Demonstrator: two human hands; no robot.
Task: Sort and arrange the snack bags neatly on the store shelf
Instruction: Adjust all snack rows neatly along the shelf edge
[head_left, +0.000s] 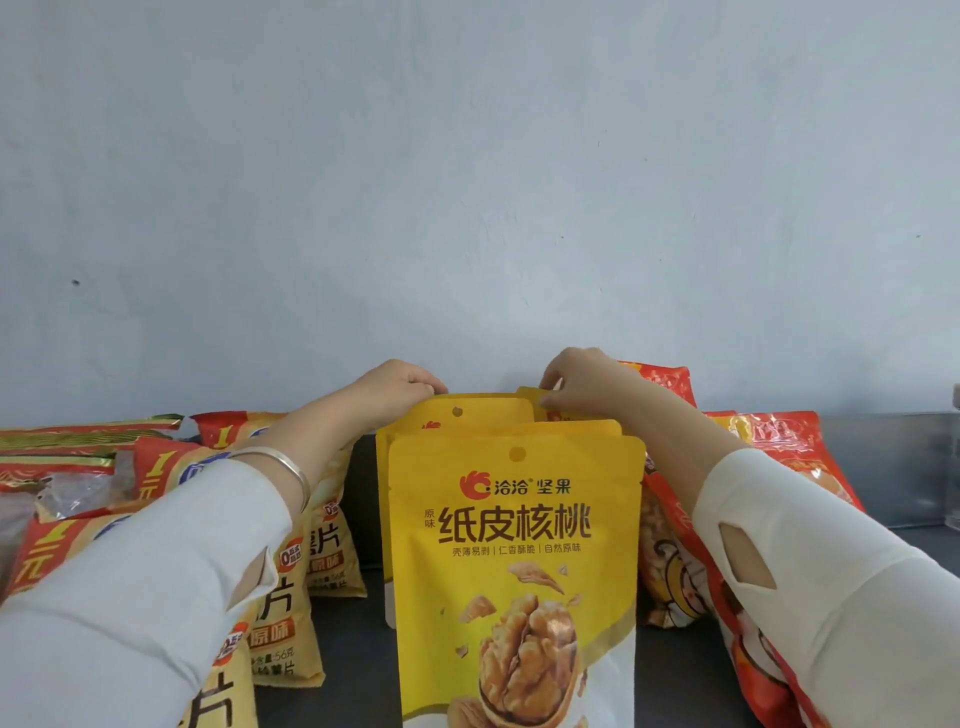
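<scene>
White-sleeved, the left hand (400, 387) is curled onto the rear left top corner of the upright file of yellow foil walnut pouches (514, 561), seams running left to right on the dark grey shelf (353, 623), and the rear right corner is pinched by the right hand (576, 384).

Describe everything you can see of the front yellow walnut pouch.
The front walnut pouch is a smooth-film bag: yellow above, white below, with a red logo, dark Chinese lettering, a walnut picture and a round hang hole near its top. It stands upright on the dark shelf, bottom out of frame, fronting the rear walnut pouches, whose tops the left hand and right hand grip; neither touches it.
</scene>
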